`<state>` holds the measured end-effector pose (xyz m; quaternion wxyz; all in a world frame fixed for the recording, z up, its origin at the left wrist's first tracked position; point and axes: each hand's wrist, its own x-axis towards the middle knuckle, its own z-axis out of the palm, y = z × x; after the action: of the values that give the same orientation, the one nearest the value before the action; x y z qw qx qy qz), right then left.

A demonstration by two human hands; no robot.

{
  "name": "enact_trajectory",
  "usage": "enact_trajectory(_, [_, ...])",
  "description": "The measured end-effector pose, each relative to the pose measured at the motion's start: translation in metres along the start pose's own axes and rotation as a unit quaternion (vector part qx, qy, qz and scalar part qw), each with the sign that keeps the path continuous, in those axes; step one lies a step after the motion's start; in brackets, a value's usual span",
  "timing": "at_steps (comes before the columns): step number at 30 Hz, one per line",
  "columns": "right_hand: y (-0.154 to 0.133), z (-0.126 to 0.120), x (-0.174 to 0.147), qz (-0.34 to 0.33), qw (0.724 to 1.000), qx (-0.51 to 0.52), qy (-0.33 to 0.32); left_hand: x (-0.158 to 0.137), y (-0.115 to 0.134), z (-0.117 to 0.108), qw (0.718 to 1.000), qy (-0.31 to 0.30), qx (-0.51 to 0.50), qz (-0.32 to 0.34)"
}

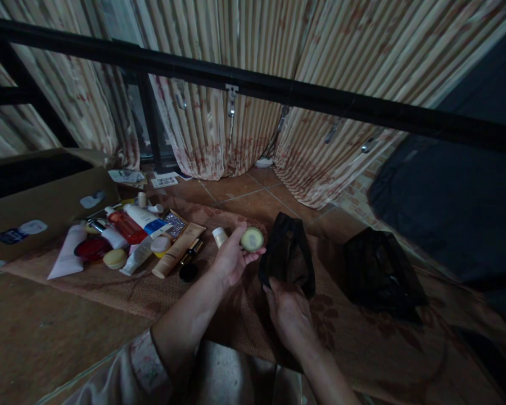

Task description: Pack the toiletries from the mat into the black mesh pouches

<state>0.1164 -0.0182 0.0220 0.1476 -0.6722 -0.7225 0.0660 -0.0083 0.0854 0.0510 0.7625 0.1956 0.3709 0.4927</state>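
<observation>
A small round jar with a pale green top (pixel 252 239) is held in my left hand (pixel 231 256), its flat face turned up. Close to its right, my right hand (pixel 289 309) grips the near edge of a black bag (pixel 287 247), whose fingers are partly hidden by the cloth. A white-capped small bottle (pixel 220 237) stands just behind my left hand. To the left lie a beige tube (pixel 179 250), a black round lid or compact (pixel 188 273) and small black-and-gold bottles (pixel 191 251).
A heap of cosmetics, with a red bottle (pixel 126 226) and a pink tube (pixel 68 253), lies on the brown mat (pixel 152 301) beside a cardboard box (pixel 54 208). Another black bag (pixel 382 273) sits at the right. A dark rail (pixel 253 84) crosses before the curtains (pixel 253 34).
</observation>
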Motion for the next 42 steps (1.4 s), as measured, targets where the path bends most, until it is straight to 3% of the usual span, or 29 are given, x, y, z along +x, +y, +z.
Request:
enact_trajectory(24, [0.0022, 0.0034, 0.0013, 0.007, 1.0, 0.024, 0.005, 0.0006, -0.0007, 0.0021, 1.0, 0.019, 0.014, -0.019])
enact_trajectory(32, [-0.0001, -0.0007, -0.0003, 0.005, 1.0, 0.021, 0.002, -0.0042, 0.0004, 0.0066, 0.999, 0.034, 0.012, -0.002])
enact_trajectory(42, [-0.0042, -0.0042, -0.0012, 0.004, 1.0, 0.017, -0.008, -0.0055, -0.0025, 0.0049, 0.999, 0.009, 0.022, 0.032])
